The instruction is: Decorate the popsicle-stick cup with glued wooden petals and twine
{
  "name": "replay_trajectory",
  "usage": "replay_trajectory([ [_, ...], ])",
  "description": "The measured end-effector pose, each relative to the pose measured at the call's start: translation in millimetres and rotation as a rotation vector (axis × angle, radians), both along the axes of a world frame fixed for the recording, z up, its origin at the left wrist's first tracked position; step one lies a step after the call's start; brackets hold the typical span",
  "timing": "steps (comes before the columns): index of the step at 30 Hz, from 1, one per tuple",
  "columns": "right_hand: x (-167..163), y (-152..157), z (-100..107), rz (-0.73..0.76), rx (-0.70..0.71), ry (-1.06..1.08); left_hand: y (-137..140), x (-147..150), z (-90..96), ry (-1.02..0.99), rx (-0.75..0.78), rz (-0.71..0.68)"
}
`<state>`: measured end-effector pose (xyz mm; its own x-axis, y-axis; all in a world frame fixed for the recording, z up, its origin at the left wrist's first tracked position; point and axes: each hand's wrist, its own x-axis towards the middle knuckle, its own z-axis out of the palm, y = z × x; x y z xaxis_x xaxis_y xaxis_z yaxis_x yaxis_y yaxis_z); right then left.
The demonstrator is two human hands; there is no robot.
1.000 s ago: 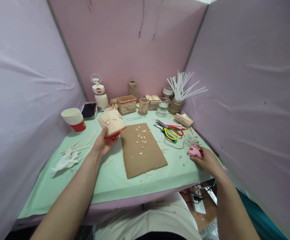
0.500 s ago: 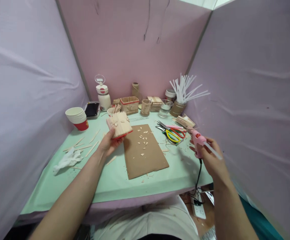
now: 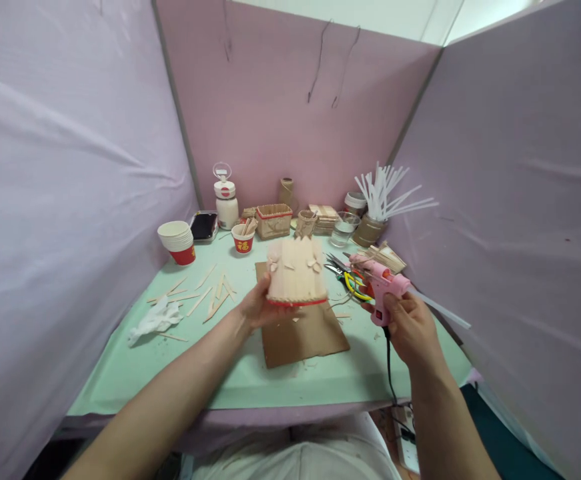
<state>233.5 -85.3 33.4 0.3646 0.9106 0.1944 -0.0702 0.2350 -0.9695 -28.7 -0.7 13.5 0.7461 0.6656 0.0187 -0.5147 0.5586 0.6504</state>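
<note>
My left hand is closed on the lower left side of a wooden-stick box, raised above the cardboard sheet. Small wood chips sit on its pale front, and a red strip with twine runs along its lower edge. In my right hand is a pink hot glue gun, its nozzle pointing left toward the box but apart from it. A white glue stick sticks out of the gun's back, and a black cord hangs from its handle.
Scissors and pliers lie behind the glue gun. At the back stand a twine-trimmed basket, a glass of water and a jar of glue sticks. To the left are paper cups, a crumpled tissue and loose wooden strips.
The box has moved right and closer, its front now facing me more squarely. The glue gun has come left toward it. The camera view has shifted too.
</note>
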Motion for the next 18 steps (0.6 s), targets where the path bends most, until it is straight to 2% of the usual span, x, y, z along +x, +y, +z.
replay_trajectory([
  [1, -2, -1, 1, 0.008, 0.007, 0.016, -1, 12, 2.1, 0.003, 0.007, -0.053],
  [5, -2, -6, 4, 0.029, 0.008, 0.067, -2, 56, 4.3, -0.067, 0.019, -0.123],
  [9, 9, -15, 6, 0.005, -0.008, 0.090, -4, 78, 1.1, -0.099, 0.008, -0.151],
  [13, 20, -19, 2, -0.107, 0.000, 0.188, -13, 65, 7.7, -0.065, 0.009, -0.100],
  [18, 32, -17, -4, -0.384, -0.020, 0.369, -31, 11, 44.8, 0.044, 0.126, 0.217],
])
